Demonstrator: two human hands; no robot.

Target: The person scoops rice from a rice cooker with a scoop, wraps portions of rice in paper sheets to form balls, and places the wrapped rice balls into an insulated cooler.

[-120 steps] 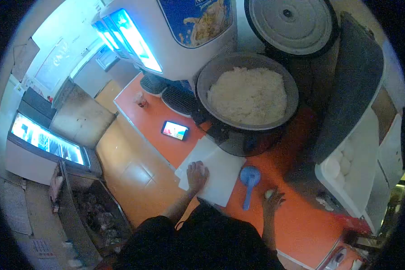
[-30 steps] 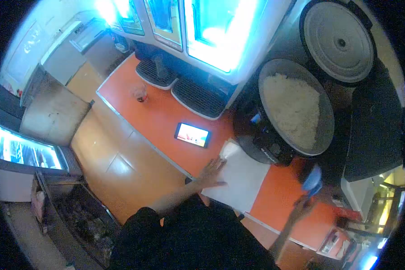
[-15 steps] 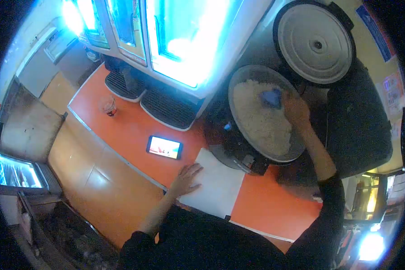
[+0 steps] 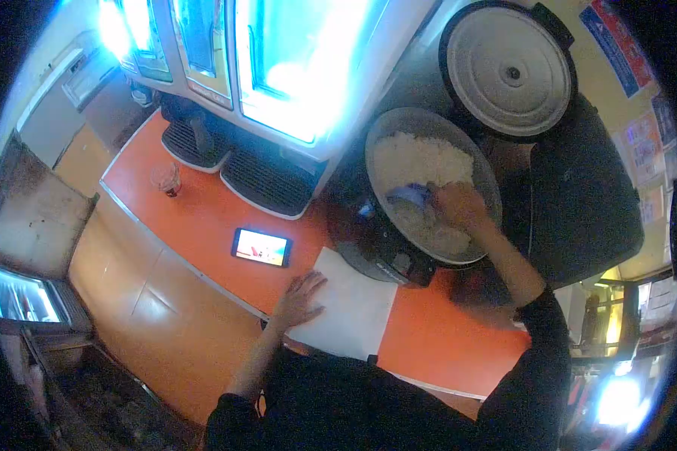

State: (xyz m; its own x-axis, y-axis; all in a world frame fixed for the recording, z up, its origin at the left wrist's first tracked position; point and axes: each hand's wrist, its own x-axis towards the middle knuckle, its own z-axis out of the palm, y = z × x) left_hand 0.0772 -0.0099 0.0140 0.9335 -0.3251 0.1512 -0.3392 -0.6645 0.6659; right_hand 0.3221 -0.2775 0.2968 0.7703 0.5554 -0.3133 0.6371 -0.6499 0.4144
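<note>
Inside the large rice cooker [image 4: 368, 225], white cooked rice [image 4: 425, 158] is heaped toward the far side of the pot. My right hand [image 4: 460, 205] reaches into the pot, its fingers closed around a blue rice paddle [image 4: 410, 197] whose blade is in the rice. Motion blurs the paddle somewhat. On the counter, my left hand [image 4: 299, 299] rests with fingers spread, partly over a white sheet or board [image 4: 353, 297]; it holds nothing. A phone [image 4: 262, 247] with a lit screen lies just beyond it.
The cooker's round lid [image 4: 510, 73] stands raised behind the pot. A lit drink dispenser [image 4: 301, 75] with black drip trays [image 4: 267, 180] is at the back of the orange counter [image 4: 195, 207]. A small clear cup [image 4: 167, 180] sits left. A dark bulky case [image 4: 587, 192] is at right.
My right hand has moved the paddle down and toward me through the rice, leaving the rice piled on the far side. My left hand stays in place; the view has shifted slightly.
</note>
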